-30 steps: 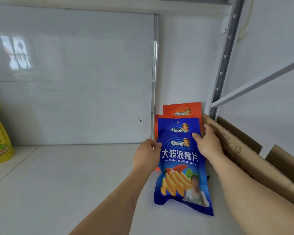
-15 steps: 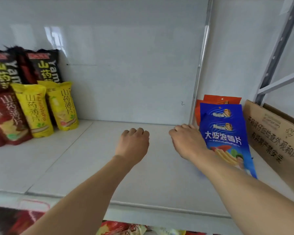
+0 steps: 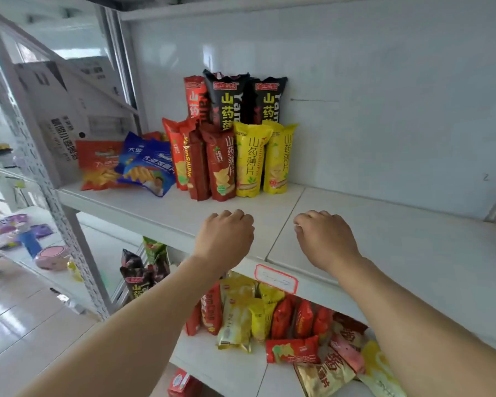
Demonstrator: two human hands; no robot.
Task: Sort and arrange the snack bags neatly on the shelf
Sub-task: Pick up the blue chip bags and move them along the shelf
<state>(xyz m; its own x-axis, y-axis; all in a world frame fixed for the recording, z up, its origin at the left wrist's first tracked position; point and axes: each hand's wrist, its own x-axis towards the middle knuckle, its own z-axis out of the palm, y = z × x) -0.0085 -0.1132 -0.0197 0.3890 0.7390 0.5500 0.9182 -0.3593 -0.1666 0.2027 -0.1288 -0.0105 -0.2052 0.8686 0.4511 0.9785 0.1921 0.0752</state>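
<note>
Both hands hung over the smooth white shelf (image 3: 384, 253), left hand (image 3: 225, 239) and right hand (image 3: 324, 239) loosely curled, holding nothing. Glossy yellow bags (image 3: 251, 160) stood upright at twelve o'clock; a flat blue bag (image 3: 148, 167) lay at ten.

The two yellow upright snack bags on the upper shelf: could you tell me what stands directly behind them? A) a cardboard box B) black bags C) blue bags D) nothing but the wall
B: the two yellow upright snack bags stand in front of tall black bags with yellow lettering.
</note>
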